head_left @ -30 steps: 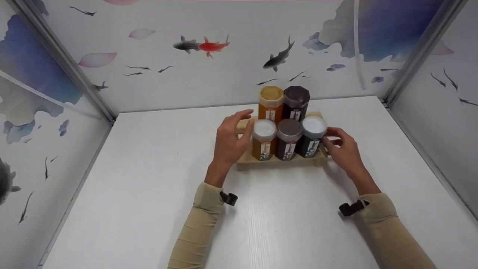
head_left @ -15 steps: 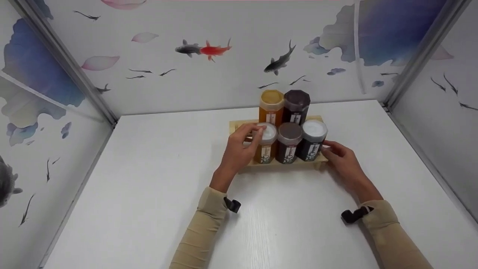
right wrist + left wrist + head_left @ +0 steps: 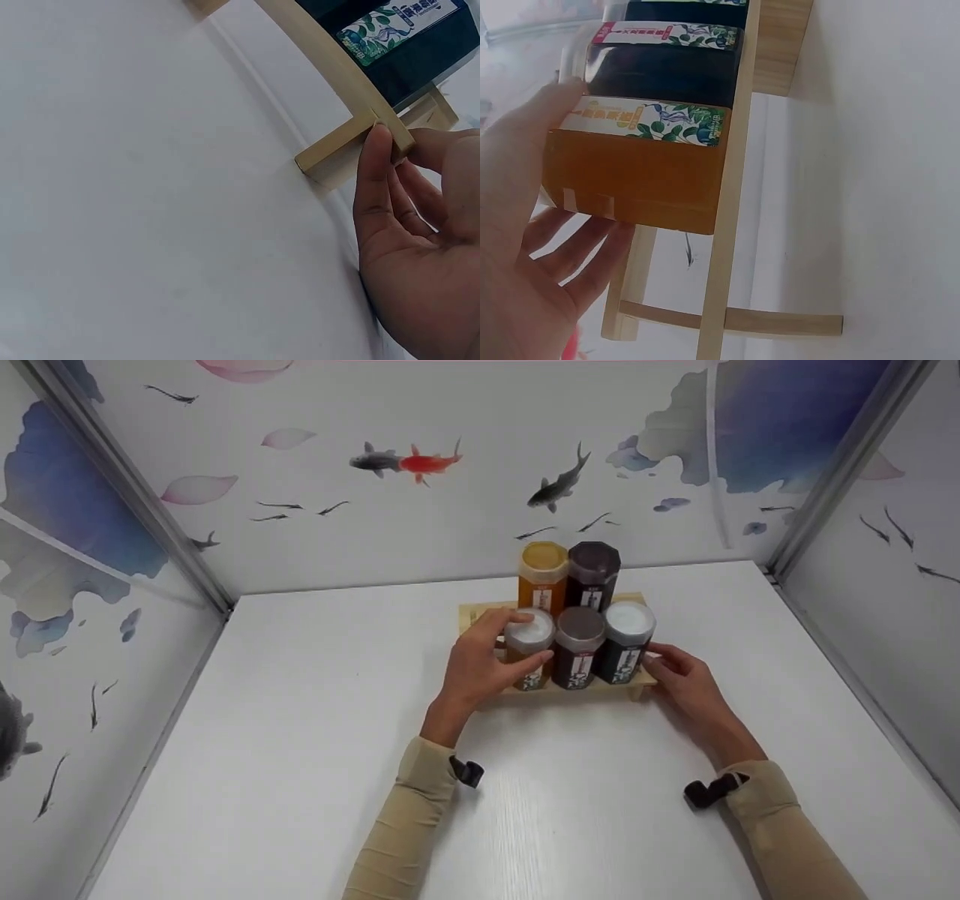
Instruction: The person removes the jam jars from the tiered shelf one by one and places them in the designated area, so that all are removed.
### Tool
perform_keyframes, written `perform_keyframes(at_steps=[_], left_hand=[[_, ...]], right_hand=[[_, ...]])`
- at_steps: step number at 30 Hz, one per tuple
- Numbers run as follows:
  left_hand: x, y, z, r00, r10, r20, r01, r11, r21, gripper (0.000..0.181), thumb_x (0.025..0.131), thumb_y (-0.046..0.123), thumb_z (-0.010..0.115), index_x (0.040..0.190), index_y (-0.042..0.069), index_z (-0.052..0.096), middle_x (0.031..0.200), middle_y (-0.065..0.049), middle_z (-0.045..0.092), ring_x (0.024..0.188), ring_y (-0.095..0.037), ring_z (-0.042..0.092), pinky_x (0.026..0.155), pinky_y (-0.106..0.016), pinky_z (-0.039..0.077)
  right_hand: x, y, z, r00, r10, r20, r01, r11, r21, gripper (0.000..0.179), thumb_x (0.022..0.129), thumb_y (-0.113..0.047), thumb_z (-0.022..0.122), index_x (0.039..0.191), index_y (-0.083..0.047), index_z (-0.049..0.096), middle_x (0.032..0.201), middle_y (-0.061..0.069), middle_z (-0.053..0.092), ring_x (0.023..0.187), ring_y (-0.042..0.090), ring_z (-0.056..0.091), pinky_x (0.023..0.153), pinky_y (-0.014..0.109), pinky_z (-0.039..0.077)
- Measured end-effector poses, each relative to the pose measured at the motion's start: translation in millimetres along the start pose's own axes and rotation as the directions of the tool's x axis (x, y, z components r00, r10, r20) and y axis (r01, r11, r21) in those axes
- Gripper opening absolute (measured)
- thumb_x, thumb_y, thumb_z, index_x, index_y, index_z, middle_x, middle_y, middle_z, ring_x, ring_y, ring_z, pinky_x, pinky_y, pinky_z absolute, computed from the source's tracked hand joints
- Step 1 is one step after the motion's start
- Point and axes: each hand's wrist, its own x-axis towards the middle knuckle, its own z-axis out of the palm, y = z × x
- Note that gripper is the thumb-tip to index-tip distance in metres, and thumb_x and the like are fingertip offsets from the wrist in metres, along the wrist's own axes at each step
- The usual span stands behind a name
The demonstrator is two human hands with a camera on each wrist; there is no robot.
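Left hand [image 3: 476, 661] grips amber jar [image 3: 637, 176] (thumb across front); right hand [image 3: 694, 688] pinches end of wooden rack [image 3: 330, 64]. Four other jars [image 3: 579, 660] right of left hand; all five appear racked, releases outstanding.

Both forearms [image 3: 397, 814] reach forward, left grip [image 3: 480, 660] curved wide, right grip [image 3: 694, 686] drawn into a pinch

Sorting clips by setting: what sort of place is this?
Probably a work booth: fish-printed panels and metal corner posts stand along three sides of a white table.
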Motion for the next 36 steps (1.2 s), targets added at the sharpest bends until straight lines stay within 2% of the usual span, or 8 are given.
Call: perform_keyframes(at_steps=[7,12,17,22,26,28,32,36], left_hand=[[0.2,5.3,-8.9,0.998,0.051,-0.032,-0.049,0.998,0.044,0.053,0.090,0.048,0.088,0.130,0.019,0.070,0.138,-0.002,0.072,0.119,-0.018,0.073,0.085,-0.030,0.066],[2.2,13.1,-27.1,0.989,0.091,-0.112,-0.088,0.995,0.037,0.052,0.089,0.051,0.088,0.129,0.022,0.072,0.134,0.001,0.074,0.117,-0.012,0.072,0.082,-0.024,0.065],[5.0,15.5,-49.1,0.967,0.127,-0.222,-0.113,0.991,0.074,0.053,0.089,0.051,0.088,0.129,0.019,0.073,0.131,0.001,0.074,0.118,-0.010,0.071,0.082,-0.024,0.063],[4.4,7.5,-70.1,0.931,0.123,-0.342,-0.077,0.986,0.146,0.052,0.089,0.047,0.090,0.128,0.018,0.074,0.128,-0.002,0.074,0.119,-0.015,0.070,0.086,-0.031,0.064],[1.8,-5.3,-83.7,0.900,0.086,-0.427,-0.013,0.985,0.170,0.051,0.088,0.044,0.090,0.129,0.017,0.074,0.129,-0.005,0.074,0.121,-0.018,0.070,0.091,-0.036,0.064],[0.1,-13.4,-89.0,0.891,0.054,-0.450,0.020,0.987,0.158,0.052,0.088,0.042,0.090,0.131,0.017,0.073,0.131,-0.006,0.073,0.123,-0.019,0.069,0.094,-0.037,0.064],[-4.8,-36.3,-92.8,0.891,-0.039,-0.453,0.106,0.987,0.124,0.053,0.087,0.041,0.092,0.131,0.018,0.073,0.130,-0.005,0.073,0.121,-0.020,0.069,0.096,-0.040,0.064],[-12.0,-63.6,-85.1,0.893,-0.163,-0.420,0.214,0.974,0.077,0.053,0.085,0.040,0.094,0.129,0.019,0.074,0.127,-0.005,0.073,0.117,-0.021,0.070,0.095,-0.041,0.065]], right_hand=[[-0.6,-0.5,0.8,1.000,0.002,-0.005,-0.002,1.000,0.008,0.060,0.109,-0.045,0.063,0.161,-0.018,0.049,0.141,-0.003,0.058,0.121,0.009,0.061,0.098,0.019,0.057],[-2.1,-0.9,0.4,1.000,0.007,-0.001,-0.007,1.000,0.024,0.062,0.108,-0.046,0.064,0.161,-0.019,0.049,0.143,-0.001,0.057,0.123,0.011,0.059,0.099,0.019,0.056],[-3.5,-0.9,0.6,1.000,-0.002,0.006,0.001,0.999,0.036,0.063,0.108,-0.046,0.064,0.162,-0.019,0.048,0.145,0.000,0.055,0.125,0.012,0.060,0.102,0.019,0.056],[-3.5,-0.8,1.8,1.000,-0.029,-0.003,0.029,0.999,0.021,0.063,0.107,-0.047,0.066,0.160,-0.016,0.050,0.139,-0.005,0.061,0.120,0.007,0.062,0.098,0.018,0.056],[-3.0,-1.4,2.4,0.999,-0.045,-0.011,0.045,0.999,0.010,0.063,0.107,-0.047,0.066,0.158,-0.014,0.051,0.136,-0.008,0.063,0.118,0.003,0.064,0.096,0.017,0.056],[-3.1,-2.2,2.8,0.999,-0.040,-0.010,0.041,0.999,0.019,0.063,0.107,-0.047,0.066,0.159,-0.014,0.051,0.137,-0.007,0.063,0.120,0.003,0.064,0.098,0.017,0.056],[-3.0,-2.8,3.5,1.000,-0.019,-0.004,0.019,0.999,0.049,0.064,0.108,-0.046,0.066,0.160,-0.013,0.049,0.141,-0.003,0.059,0.125,0.005,0.063,0.101,0.017,0.056],[-2.7,-2.2,4.1,1.000,-0.013,0.000,0.013,0.997,0.080,0.064,0.108,-0.045,0.066,0.160,-0.013,0.048,0.143,-0.002,0.058,0.127,0.005,0.063,0.103,0.018,0.056]])
